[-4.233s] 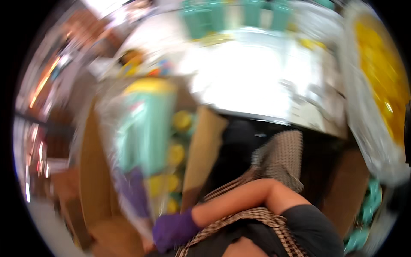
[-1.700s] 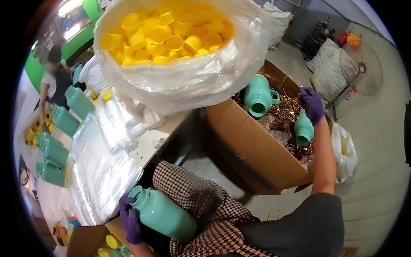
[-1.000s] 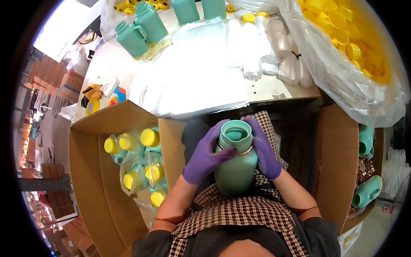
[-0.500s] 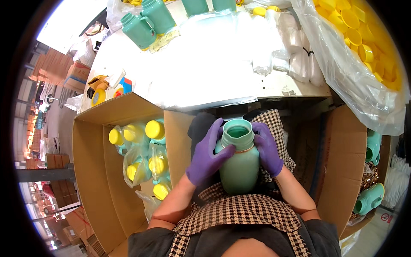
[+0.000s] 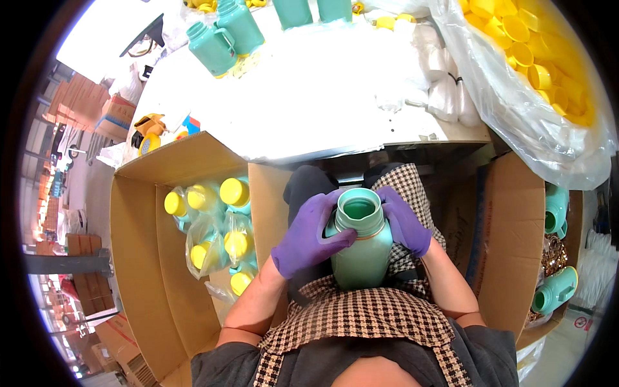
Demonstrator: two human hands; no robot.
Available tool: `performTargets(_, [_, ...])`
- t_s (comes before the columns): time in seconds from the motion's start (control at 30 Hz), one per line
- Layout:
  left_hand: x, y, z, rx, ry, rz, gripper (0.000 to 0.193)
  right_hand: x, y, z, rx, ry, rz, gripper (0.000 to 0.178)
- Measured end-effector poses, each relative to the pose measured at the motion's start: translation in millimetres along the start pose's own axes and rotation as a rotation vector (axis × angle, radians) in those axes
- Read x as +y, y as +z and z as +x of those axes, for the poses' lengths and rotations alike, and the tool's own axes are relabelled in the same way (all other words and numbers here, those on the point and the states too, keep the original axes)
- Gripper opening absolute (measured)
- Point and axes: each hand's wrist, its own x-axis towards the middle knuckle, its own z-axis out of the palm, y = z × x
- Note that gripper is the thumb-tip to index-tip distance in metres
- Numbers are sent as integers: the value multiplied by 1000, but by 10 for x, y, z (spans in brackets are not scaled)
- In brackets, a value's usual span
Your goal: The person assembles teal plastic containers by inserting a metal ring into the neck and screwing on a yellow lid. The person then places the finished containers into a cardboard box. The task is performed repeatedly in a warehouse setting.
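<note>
— What's around?
— A white worktop [image 5: 309,97] with teal jugs [image 5: 225,35] at its far edge; a cardboard box [image 5: 138,258] beside the left knee.
— And the hands?
— Left hand [image 5: 306,235] and right hand [image 5: 403,219], purple-gloved, clasp an open teal flask [image 5: 360,248] upright on the lap.

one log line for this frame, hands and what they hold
left hand: grips flask neck | right hand: grips same flask | teal flask: upright on lap, uncapped | cardboard box: bagged yellow-capped flasks, person's left
</note>
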Motion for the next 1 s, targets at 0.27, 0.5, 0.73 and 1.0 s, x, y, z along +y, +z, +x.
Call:
performTargets(0.27, [98, 90, -1, 24, 155, 135, 70, -18, -153, 208, -134, -103, 159, 44])
performTargets(0.5, [-310, -198, 647, -57, 135, 185, 86, 220, -324, 595, -63, 152, -94, 37])
performTargets(0.73, [459, -225, 1273, -237, 646, 793, 79, -982, -3212, 1206, 791, -347, -881, 21])
performTargets(1.0, [-652, -587, 1572, -540, -134, 122, 52, 724, -6099, 37, 485, 1479, -1519, 75])
